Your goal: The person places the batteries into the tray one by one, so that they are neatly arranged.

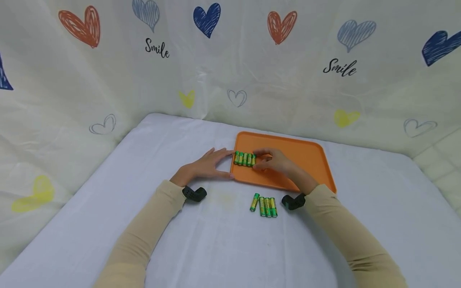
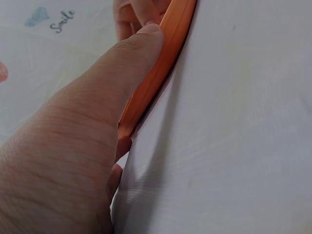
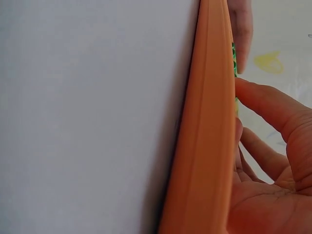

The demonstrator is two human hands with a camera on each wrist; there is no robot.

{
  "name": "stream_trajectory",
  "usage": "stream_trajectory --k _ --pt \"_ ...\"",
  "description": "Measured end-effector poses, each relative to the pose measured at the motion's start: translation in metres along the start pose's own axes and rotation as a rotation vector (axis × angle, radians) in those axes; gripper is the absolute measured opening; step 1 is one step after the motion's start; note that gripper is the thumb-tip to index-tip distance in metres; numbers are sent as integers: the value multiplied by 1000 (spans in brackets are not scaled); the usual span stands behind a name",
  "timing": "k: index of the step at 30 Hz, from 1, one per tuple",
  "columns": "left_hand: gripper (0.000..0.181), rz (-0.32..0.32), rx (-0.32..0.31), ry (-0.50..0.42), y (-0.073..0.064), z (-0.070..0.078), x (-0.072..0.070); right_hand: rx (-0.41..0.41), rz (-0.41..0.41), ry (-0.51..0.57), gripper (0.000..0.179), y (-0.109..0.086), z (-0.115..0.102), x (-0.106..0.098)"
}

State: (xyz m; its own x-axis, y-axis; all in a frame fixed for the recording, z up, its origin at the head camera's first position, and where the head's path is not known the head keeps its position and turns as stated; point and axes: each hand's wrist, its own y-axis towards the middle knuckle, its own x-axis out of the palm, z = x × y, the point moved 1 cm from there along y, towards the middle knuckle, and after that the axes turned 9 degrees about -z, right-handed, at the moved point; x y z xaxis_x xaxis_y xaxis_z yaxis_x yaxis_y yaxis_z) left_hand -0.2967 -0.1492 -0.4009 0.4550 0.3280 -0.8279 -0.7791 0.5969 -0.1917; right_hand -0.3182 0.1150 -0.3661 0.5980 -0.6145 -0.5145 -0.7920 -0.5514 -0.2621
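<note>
Several green-and-yellow batteries (image 1: 245, 159) stand side by side in a row at the left end of an orange tray (image 1: 304, 160). My right hand (image 1: 277, 163) pinches the rightmost battery (image 1: 253, 160) of that row between thumb and fingertips at its two ends. In the right wrist view, part of a battery (image 3: 237, 106) shows between the thumb and a finger, behind the tray rim. My left hand (image 1: 207, 165) has its fingers and thumb spread at the tray's left edge. The left thumb (image 2: 141, 46) touches the rim in the left wrist view.
In front of the tray, three batteries (image 1: 268, 207) lie together on the white cloth (image 1: 223, 240), with a single tilted battery (image 1: 254, 202) to their left. A dark camera sits at each wrist. Behind the table hangs a heart-patterned curtain (image 1: 223, 60).
</note>
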Motion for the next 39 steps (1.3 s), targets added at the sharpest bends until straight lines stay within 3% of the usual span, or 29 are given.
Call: stream_trajectory --k 25,39 --pt "94 6 4 0 0 2 1 -27 8 138 56 -24 -4 4" --pt "95 11 3 8 1 3 1 -83 -8 85 48 -56 -7 8"
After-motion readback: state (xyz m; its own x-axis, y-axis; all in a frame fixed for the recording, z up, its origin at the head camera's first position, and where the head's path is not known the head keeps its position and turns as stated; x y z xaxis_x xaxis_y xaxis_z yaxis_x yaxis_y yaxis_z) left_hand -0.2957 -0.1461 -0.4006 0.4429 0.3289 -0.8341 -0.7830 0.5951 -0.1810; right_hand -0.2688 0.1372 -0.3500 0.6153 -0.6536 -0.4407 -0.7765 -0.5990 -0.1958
